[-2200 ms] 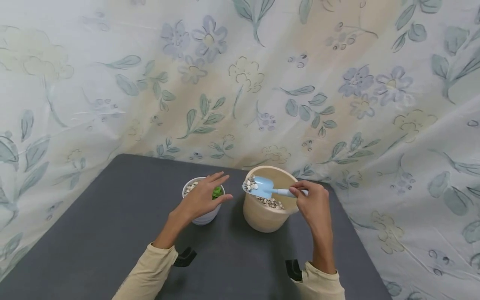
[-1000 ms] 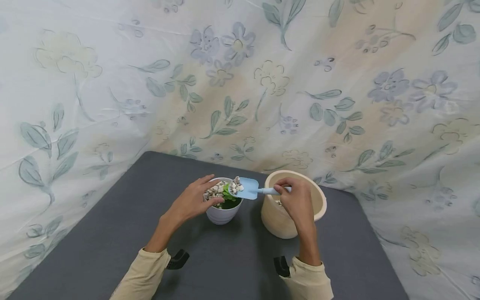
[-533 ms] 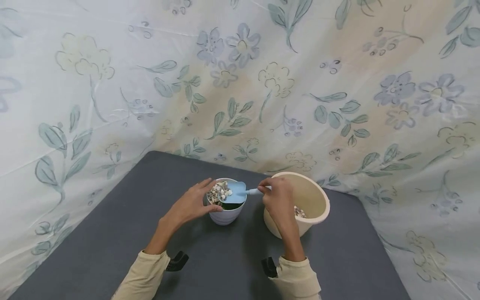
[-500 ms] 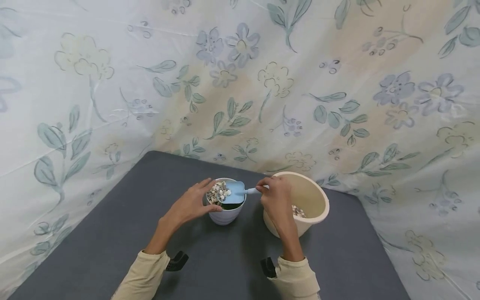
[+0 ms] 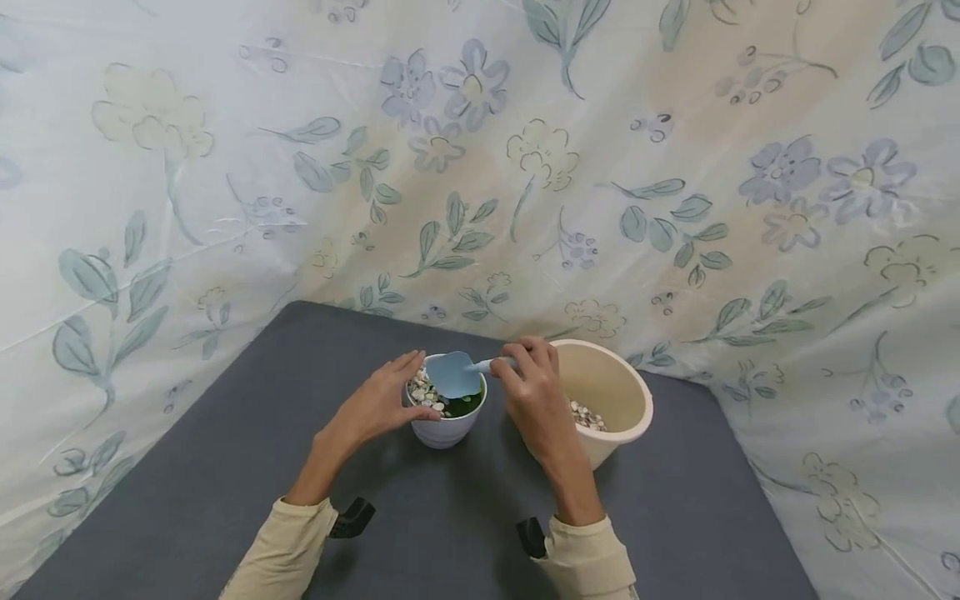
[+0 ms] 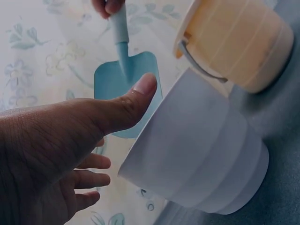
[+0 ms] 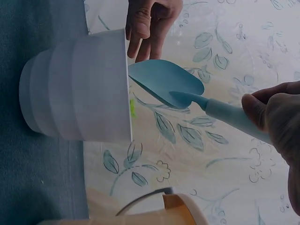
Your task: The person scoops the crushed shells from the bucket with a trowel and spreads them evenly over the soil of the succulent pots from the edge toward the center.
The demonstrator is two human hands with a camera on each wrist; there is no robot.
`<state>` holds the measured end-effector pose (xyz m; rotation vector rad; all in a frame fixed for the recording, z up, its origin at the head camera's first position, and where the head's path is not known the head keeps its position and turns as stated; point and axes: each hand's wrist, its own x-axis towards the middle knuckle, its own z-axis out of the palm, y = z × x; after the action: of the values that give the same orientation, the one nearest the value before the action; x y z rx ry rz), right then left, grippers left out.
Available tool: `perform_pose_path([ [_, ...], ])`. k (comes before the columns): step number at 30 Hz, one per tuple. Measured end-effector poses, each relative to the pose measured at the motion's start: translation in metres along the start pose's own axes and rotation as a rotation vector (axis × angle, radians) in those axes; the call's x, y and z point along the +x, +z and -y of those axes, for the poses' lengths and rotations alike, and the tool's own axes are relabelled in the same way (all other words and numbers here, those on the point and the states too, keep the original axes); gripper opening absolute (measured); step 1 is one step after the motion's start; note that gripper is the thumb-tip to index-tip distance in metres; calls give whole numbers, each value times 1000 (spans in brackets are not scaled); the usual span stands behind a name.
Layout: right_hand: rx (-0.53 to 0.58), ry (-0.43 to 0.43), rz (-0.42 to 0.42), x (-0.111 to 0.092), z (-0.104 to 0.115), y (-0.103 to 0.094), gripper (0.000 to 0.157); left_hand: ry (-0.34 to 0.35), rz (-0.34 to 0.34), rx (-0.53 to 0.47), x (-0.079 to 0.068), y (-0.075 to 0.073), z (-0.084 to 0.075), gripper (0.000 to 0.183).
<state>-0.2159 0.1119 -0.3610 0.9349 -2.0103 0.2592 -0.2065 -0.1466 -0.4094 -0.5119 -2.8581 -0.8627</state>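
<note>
My right hand (image 5: 536, 396) grips the handle of a light blue hand trowel (image 5: 453, 375), its blade tilted over the white ribbed pot (image 5: 442, 433). Pale pebbles (image 5: 424, 395) cover the left part of the pot, and dark soil with a bit of green plant (image 5: 468, 400) shows at the right. In the right wrist view the trowel blade (image 7: 168, 84) dips tip-first at the pot's rim. My left hand (image 5: 382, 396) is at the pot's left side, fingers extended and thumb apart, holding nothing. The left wrist view shows its thumb (image 6: 126, 103) close to the rim.
A cream bucket (image 5: 637, 400) with pebbles (image 5: 587, 417) at its bottom stands right of the pot, partly behind my right forearm. Its grey handle (image 6: 201, 65) hangs at its side. Dark grey cloth (image 5: 435, 533) covers the table, and a floral curtain (image 5: 480, 208) rises behind.
The right hand has carried the pebble-loaded trowel left from the bucket to the pot and tipped it; its blade now shows no pebbles. The left hand has stayed by the pot.
</note>
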Motion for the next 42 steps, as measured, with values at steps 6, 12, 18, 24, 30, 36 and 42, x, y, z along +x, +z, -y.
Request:
perform_pose_path([
  [6, 24, 91, -62, -9, -10, -17, 4, 39, -15, -17, 6, 5, -13, 96],
  [12, 54, 256, -153, -28, -30, -42, 3, 104, -26, -29, 16, 15, -27, 86],
  [18, 49, 398, -191, -54, -56, -70, 4, 181, -7, -33, 34, 26, -45, 82],
  [24, 1, 550, -198, -78, -76, -98, 5, 279, 39, -71, 61, 48, -76, 82],
  [30, -103, 587, -119, -88, -93, -108, 2, 297, 67, -50, 76, 65, -97, 86],
  [36, -275, 484, 73, -79, -110, -99, 6, 279, 62, -19, 82, 68, -101, 90],
  [42, -329, 378, 255, -72, -121, -79, 4, 264, 77, -46, 86, 74, -106, 89],
])
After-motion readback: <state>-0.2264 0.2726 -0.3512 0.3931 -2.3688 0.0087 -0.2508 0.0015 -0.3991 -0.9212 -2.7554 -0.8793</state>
